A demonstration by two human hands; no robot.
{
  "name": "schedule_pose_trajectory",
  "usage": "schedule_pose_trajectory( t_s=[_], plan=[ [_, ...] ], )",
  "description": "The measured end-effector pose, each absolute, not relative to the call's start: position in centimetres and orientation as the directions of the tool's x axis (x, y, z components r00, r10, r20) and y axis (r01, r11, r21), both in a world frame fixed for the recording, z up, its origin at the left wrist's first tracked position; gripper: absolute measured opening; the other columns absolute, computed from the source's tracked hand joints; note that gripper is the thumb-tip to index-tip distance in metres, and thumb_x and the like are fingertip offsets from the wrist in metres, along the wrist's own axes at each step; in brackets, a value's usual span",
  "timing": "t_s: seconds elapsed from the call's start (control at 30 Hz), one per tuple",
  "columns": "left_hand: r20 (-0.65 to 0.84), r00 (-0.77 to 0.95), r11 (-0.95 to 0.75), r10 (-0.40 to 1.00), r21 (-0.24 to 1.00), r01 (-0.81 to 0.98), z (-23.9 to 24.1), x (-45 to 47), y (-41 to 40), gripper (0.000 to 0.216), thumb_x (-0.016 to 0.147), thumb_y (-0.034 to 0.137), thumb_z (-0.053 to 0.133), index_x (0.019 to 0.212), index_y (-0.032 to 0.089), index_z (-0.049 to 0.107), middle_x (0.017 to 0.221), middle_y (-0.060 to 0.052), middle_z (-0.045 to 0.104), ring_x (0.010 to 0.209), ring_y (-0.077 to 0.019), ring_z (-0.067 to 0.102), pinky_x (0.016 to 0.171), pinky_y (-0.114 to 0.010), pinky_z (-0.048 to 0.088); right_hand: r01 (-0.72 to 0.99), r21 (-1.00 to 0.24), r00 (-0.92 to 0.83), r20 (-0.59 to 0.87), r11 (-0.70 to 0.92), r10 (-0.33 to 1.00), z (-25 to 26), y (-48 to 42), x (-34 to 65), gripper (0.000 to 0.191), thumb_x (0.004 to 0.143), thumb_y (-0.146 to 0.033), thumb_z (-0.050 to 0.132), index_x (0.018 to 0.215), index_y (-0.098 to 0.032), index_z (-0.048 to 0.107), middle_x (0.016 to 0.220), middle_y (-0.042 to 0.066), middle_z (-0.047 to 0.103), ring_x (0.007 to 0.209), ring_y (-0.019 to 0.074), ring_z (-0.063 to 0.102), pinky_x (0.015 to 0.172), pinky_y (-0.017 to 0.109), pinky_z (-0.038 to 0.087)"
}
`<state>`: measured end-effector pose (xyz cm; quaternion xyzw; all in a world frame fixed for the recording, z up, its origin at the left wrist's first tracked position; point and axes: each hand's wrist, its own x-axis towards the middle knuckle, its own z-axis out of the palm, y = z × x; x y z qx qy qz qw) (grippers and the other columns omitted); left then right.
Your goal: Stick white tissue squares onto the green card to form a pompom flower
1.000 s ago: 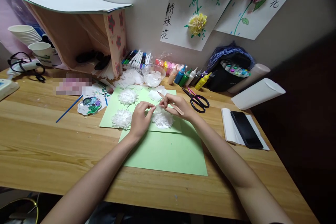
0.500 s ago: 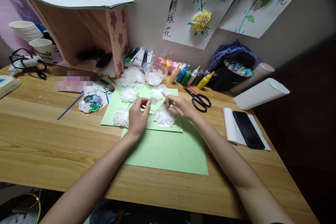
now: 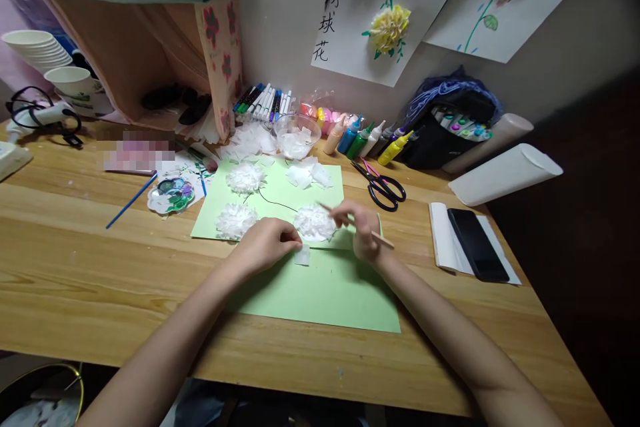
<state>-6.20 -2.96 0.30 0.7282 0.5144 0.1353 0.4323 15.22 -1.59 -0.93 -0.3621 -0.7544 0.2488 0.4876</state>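
Between the thumb and finger of my left hand (image 3: 269,244) is a small white tissue paper square (image 3: 302,255), held over the lower green sheet (image 3: 325,293). My right hand (image 3: 361,230) grips a thin wooden stick (image 3: 383,240), its tip pointing left above a white paper flower (image 3: 314,221). That flower sits on the upper green card (image 3: 275,233), along with a second flower (image 3: 245,177) and a third flower (image 3: 235,220) near my left wrist. Loose tissue squares (image 3: 309,175) lie at the card's back right. A drawn dark line (image 3: 277,202) curves between the flowers.
Black-handled scissors (image 3: 383,187) lie right of the card, with paint bottles (image 3: 370,140) behind. A clear bowl (image 3: 299,137) holds tissue pieces. At left are a paint palette (image 3: 171,196) and a blue brush (image 3: 131,200). A phone (image 3: 477,245) rests at right.
My left hand has moved down toward me with the tissue square. My right hand has shifted right and down with the stick, uncovering more of the flower and the drawn line.
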Motion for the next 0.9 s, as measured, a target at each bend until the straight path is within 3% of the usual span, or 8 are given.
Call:
schedule_pose_trajectory(
  t_s=[0.13, 0.23, 0.63, 0.9],
  plan=[
    [-0.257, 0.418, -0.098, 0.871, 0.744, 0.660, 0.3, -6.3, -2.8, 0.016, 0.075, 0.029, 0.058, 0.075, 0.021, 0.071, 0.079, -0.002, 0.072, 0.072, -0.0171, 0.062, 0.062, -0.026, 0.040, 0.233, -0.520, -0.488, 0.668, 0.822, 0.562, -2.5, -4.0, 14.9, 0.049, 0.097, -0.033, 0.020, 0.062, -0.021, 0.052, 0.051, 0.001, 0.051, 0.048, 0.0133, 0.045, 0.052, 0.029, 0.035],
    [-0.258, 0.407, -0.094, 0.876, 0.737, 0.669, 0.2, -6.3, -2.6, 0.017, 0.076, 0.030, 0.058, 0.077, 0.019, 0.070, 0.078, -0.002, 0.071, 0.070, -0.0164, 0.061, 0.061, -0.026, 0.039, 0.265, -0.419, -0.584, 0.647, 0.868, 0.490, -3.1, -3.8, 14.8, 0.046, 0.097, -0.030, 0.020, 0.065, -0.020, 0.052, 0.052, 0.001, 0.053, 0.049, 0.0134, 0.044, 0.052, 0.029, 0.034],
    [-0.220, 0.385, -0.072, 0.896, 0.785, 0.616, -0.2, -6.0, -2.7, 0.015, 0.077, 0.028, 0.057, 0.075, 0.019, 0.068, 0.075, -0.001, 0.070, 0.068, -0.0145, 0.060, 0.061, -0.025, 0.040, 0.387, -0.455, -0.582, 0.555, 0.802, 0.595, -2.9, -3.4, 14.4, 0.034, 0.096, -0.025, 0.033, 0.073, -0.018, 0.055, 0.060, 0.003, 0.057, 0.056, 0.0135, 0.048, 0.057, 0.027, 0.037],
    [-0.061, 0.293, -0.133, 0.954, 0.792, 0.596, -0.8, -5.3, -2.8, 0.015, 0.079, 0.027, 0.054, 0.078, 0.019, 0.067, 0.073, -0.002, 0.069, 0.067, -0.0147, 0.059, 0.062, -0.027, 0.041, 0.401, -0.447, -0.557, 0.574, 0.799, 0.601, -3.1, -3.5, 14.5, 0.032, 0.096, -0.024, 0.032, 0.074, -0.017, 0.055, 0.061, 0.003, 0.057, 0.056, 0.0136, 0.047, 0.057, 0.027, 0.037]
  ],
)
